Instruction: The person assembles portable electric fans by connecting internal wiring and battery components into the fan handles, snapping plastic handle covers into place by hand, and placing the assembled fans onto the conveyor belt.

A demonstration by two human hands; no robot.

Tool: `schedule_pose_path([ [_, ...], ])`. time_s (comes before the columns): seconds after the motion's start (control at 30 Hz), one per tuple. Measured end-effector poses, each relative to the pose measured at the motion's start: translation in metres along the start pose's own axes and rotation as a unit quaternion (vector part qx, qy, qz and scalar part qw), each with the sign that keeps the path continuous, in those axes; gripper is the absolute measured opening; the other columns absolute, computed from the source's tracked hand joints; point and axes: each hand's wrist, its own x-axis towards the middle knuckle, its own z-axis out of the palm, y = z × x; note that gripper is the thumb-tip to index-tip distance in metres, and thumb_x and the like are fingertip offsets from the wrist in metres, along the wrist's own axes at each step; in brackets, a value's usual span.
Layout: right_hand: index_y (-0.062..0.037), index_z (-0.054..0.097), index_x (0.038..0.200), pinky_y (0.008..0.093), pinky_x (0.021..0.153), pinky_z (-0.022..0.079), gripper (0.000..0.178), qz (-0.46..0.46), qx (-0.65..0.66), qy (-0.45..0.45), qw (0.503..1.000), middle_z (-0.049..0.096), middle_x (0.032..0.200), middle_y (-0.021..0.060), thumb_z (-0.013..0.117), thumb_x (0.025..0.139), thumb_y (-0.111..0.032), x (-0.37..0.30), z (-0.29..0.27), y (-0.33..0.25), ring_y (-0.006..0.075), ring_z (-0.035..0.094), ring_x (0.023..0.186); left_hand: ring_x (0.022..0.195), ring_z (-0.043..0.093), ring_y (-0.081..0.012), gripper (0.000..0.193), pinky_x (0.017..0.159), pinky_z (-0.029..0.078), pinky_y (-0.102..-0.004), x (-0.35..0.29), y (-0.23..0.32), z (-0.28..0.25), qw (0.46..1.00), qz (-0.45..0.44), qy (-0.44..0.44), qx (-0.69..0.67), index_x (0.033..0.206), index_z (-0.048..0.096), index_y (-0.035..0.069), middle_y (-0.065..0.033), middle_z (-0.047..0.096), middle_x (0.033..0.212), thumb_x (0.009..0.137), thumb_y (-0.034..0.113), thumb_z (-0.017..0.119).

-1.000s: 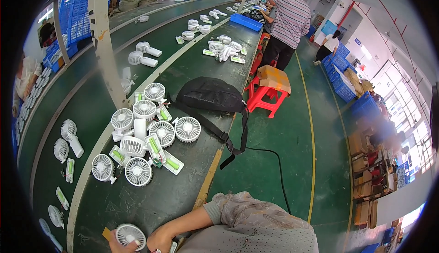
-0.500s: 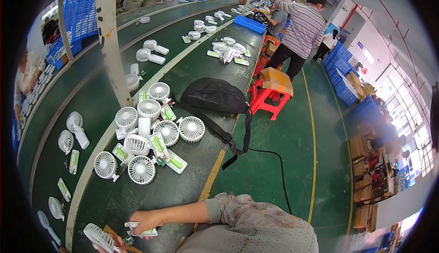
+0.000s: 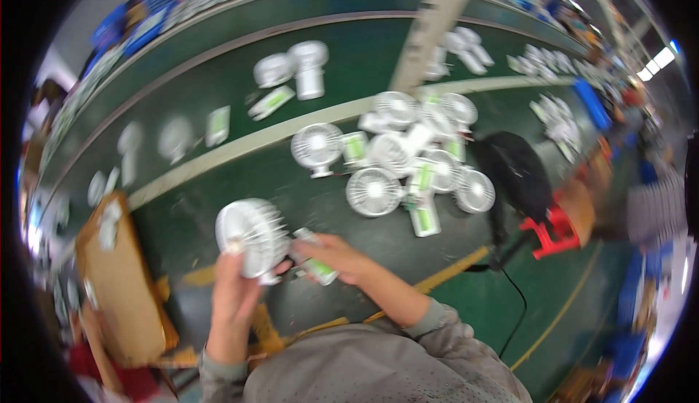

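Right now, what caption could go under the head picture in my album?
Left hand holds a white fan, right hand a white-and-green part, near more fans.

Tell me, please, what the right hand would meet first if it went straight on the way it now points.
Most likely the white fan head in the left hand, which lies ahead of the right hand. A single view leaves depth unclear, so it might pass above or below.

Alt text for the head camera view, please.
A person's left grip holds a white fan head, the right grip a white-and-green piece, over a dark green workbench. Farther right lie piled fan parts and a black bag.
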Motion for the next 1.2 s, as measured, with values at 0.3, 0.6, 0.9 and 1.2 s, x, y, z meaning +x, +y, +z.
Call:
schedule_pose_path([
  [0.3, -0.0024, 0.053, 0.106, 0.0237, 0.058, 0.048, 0.023, -0.019, -0.068, -0.007, 0.997, 0.06, 0.085, 0.0059, 0.056, 0.087, -0.016, -0.002, 0.02, 0.009, 0.0114, 0.058, 0.072, 0.091, 0.055, -0.0111, 0.042, 0.08, 0.045, -0.0263, 0.024, -0.017, 0.0, 0.981, 0.108, 0.113, 0.117, 0.113, 0.049, -0.001, -0.0069, 0.057, 0.103, 0.082, 0.024, 0.064],
  [0.6, 0.0007, 0.051, 0.108, 0.0264, 0.07, 0.053, 0.025, -0.046, -0.019, -0.022, 0.999, 0.059, 0.096, 0.0075, 0.055, 0.089, -0.015, 0.0, 0.022, 0.023, 0.014, 0.06, 0.082, 0.087, 0.055, -0.0106, 0.046, 0.076, 0.046, -0.0248, 0.031, -0.037, -0.008, 0.981, 0.096, 0.145, 0.09, 0.11, 0.049, -0.001, -0.0071, 0.058, 0.1, 0.08, 0.03, 0.067],
  [0.9, 0.0001, 0.05, 0.11, 0.027, 0.063, 0.054, 0.032, -0.094, -0.167, 0.001, 0.981, 0.061, 0.088, 0.0082, 0.049, 0.092, -0.026, 0.004, 0.03, 0.022, 0.0151, 0.062, 0.073, 0.083, 0.055, -0.0096, 0.046, 0.072, 0.046, -0.0242, 0.028, -0.044, -0.015, 0.979, 0.081, 0.154, 0.11, 0.11, 0.049, -0.001, -0.0059, 0.058, 0.097, 0.081, 0.031, 0.066],
  [1.2, -0.0003, 0.053, 0.096, 0.0256, 0.052, 0.05, 0.032, -0.064, -0.128, 0.062, 0.988, 0.061, 0.073, 0.0103, 0.047, 0.093, -0.032, 0.017, 0.027, 0.024, 0.0148, 0.061, 0.058, 0.086, 0.057, -0.0185, 0.045, 0.076, 0.045, -0.0274, 0.016, -0.03, -0.034, 0.822, 0.246, 0.185, 0.479, 0.115, 0.043, -0.004, -0.0121, 0.057, 0.1, 0.081, 0.016, 0.064],
])
